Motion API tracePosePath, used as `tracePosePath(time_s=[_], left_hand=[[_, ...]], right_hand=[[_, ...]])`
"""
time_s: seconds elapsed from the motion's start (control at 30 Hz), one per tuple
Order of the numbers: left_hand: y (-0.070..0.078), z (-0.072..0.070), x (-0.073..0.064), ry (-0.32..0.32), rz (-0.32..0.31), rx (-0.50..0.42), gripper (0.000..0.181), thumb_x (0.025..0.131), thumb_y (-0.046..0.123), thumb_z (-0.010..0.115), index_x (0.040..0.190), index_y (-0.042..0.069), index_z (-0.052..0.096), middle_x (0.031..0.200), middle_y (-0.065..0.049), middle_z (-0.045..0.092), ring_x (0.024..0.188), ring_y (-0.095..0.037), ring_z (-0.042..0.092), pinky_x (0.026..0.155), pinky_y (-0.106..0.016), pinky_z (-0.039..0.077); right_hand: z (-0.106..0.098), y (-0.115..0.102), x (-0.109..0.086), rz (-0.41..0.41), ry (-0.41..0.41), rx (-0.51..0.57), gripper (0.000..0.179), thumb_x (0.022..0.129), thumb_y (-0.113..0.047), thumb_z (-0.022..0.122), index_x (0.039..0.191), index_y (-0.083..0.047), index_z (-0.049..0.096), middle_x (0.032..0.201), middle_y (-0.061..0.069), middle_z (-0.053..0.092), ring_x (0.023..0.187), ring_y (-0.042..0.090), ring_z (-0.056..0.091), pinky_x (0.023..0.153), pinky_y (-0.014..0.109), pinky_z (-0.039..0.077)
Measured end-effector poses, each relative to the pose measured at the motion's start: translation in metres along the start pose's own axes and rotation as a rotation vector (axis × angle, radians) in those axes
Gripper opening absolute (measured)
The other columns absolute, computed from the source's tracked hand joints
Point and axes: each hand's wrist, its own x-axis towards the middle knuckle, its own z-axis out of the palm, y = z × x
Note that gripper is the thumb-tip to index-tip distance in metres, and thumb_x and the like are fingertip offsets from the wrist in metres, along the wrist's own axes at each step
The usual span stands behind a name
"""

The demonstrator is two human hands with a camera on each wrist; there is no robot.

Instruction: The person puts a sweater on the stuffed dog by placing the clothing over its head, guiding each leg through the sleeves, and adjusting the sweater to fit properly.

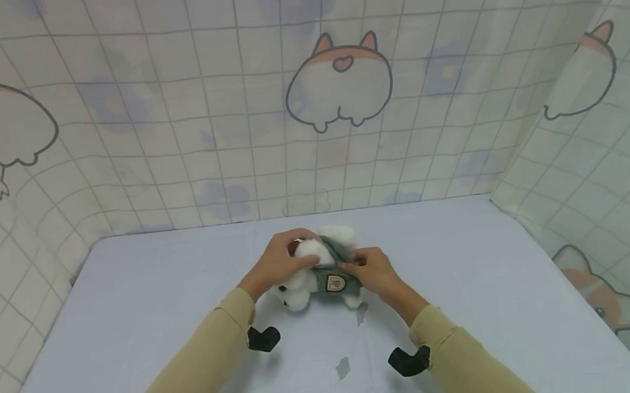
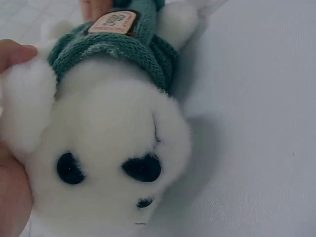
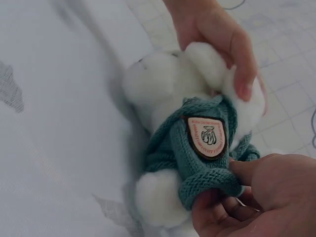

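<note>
A white plush toy animal [image 1: 297,293] with dark eyes lies on the table, its head to the left. It wears a green knitted sweater [image 3: 175,153] bearing a shield-shaped patch [image 3: 207,137]. My left hand [image 1: 280,261] grips the upper body, thumb and fingers around a fluffy white limb or ear [image 2: 29,101]; which of these cannot be told. At the sweater's lower hem, my right hand [image 1: 377,271] pinches the rolled knit edge [image 3: 210,185] between thumb and fingers. Part of the toy's far side is hidden behind the hands.
The toy lies on a table with a pale cover [image 1: 173,292]. Grey leaf-shaped marks [image 1: 343,368] show on the cover near the front. A grid-patterned curtain [image 1: 221,103] with cartoon corgi prints hangs behind and at both sides. Black wrist mounts [image 1: 409,362] sit at both cuffs.
</note>
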Motion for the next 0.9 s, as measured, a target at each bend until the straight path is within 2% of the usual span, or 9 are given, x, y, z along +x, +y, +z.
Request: tracePosePath(time_s=[0.07,0.17,0.3,0.4,0.53,0.6,0.73,0.83,0.9], left_hand=[[0.001,-0.002,0.000,-0.006,-0.010,-0.054,0.029,0.085,0.015,0.073,0.112,0.019,0.065,0.122,-0.004,0.062,0.094,-0.018,0.068,0.084,-0.036,0.054],[0.004,-0.003,0.000,-0.021,-0.025,-0.054,0.030,0.086,0.016,0.073,0.114,0.019,0.063,0.122,-0.004,0.062,0.093,-0.018,0.067,0.084,-0.035,0.054],[0.009,-0.002,0.000,-0.026,-0.040,0.051,0.035,0.085,0.027,0.075,0.117,0.021,0.062,0.111,-0.001,0.064,0.087,-0.015,0.062,0.079,-0.030,0.052],[0.012,-0.002,-0.002,-0.012,-0.004,0.136,0.042,0.083,0.034,0.076,0.120,0.021,0.061,0.106,0.000,0.064,0.087,-0.014,0.059,0.077,-0.030,0.050],[0.013,-0.005,-0.005,0.032,0.081,0.250,0.052,0.082,0.034,0.077,0.126,0.017,0.057,0.110,-0.001,0.062,0.098,-0.016,0.059,0.088,-0.035,0.050],[0.011,-0.008,-0.008,0.060,0.094,0.308,0.056,0.083,0.034,0.076,0.130,0.016,0.054,0.115,-0.003,0.062,0.106,-0.017,0.058,0.095,-0.038,0.048],[0.003,-0.016,-0.015,0.081,0.018,0.345,0.064,0.082,0.041,0.076,0.136,0.017,0.049,0.129,-0.003,0.056,0.120,-0.021,0.053,0.102,-0.042,0.046],[-0.002,-0.022,-0.023,0.048,-0.059,0.334,0.075,0.079,0.046,0.077,0.140,0.017,0.044,0.140,-0.004,0.048,0.129,-0.025,0.048,0.106,-0.046,0.043],[-0.005,-0.024,-0.028,0.017,-0.105,0.340,0.084,0.076,0.049,0.078,0.144,0.017,0.039,0.146,-0.006,0.042,0.133,-0.027,0.044,0.108,-0.048,0.040]], right_hand=[[0.000,0.004,0.002,0.019,-0.002,0.000,0.017,0.089,-0.022,0.070,0.091,-0.005,0.070,0.078,0.001,0.064,0.068,0.010,0.054,0.058,0.022,0.046],[-0.001,0.008,0.003,0.023,-0.003,0.000,0.016,0.089,-0.020,0.070,0.093,-0.004,0.070,0.079,0.002,0.064,0.068,0.010,0.055,0.058,0.022,0.049],[-0.005,0.005,0.001,0.017,-0.018,0.029,0.019,0.088,-0.020,0.071,0.098,-0.004,0.070,0.085,0.005,0.067,0.071,0.011,0.059,0.062,0.026,0.055],[-0.012,-0.001,0.000,-0.013,0.006,0.052,0.024,0.087,-0.019,0.071,0.104,-0.002,0.068,0.093,0.010,0.067,0.076,0.013,0.062,0.067,0.028,0.058],[-0.022,-0.011,-0.002,-0.051,0.082,0.021,0.029,0.086,-0.022,0.071,0.108,-0.004,0.065,0.101,0.012,0.066,0.082,0.016,0.064,0.069,0.027,0.057],[-0.027,-0.015,-0.001,-0.067,0.116,0.000,0.026,0.088,-0.021,0.069,0.108,-0.005,0.065,0.102,0.012,0.066,0.084,0.017,0.065,0.068,0.025,0.055],[-0.034,-0.024,-0.002,-0.102,0.164,0.002,0.021,0.091,-0.016,0.061,0.110,-0.007,0.064,0.108,0.011,0.066,0.092,0.021,0.064,0.073,0.027,0.052],[-0.037,-0.032,-0.002,-0.149,0.174,0.006,0.022,0.093,-0.018,0.058,0.112,-0.010,0.064,0.113,0.009,0.065,0.099,0.023,0.061,0.081,0.033,0.051],[-0.038,-0.035,-0.002,-0.187,0.153,0.004,0.023,0.093,-0.022,0.060,0.113,-0.012,0.064,0.115,0.008,0.065,0.101,0.025,0.061,0.083,0.036,0.051]])
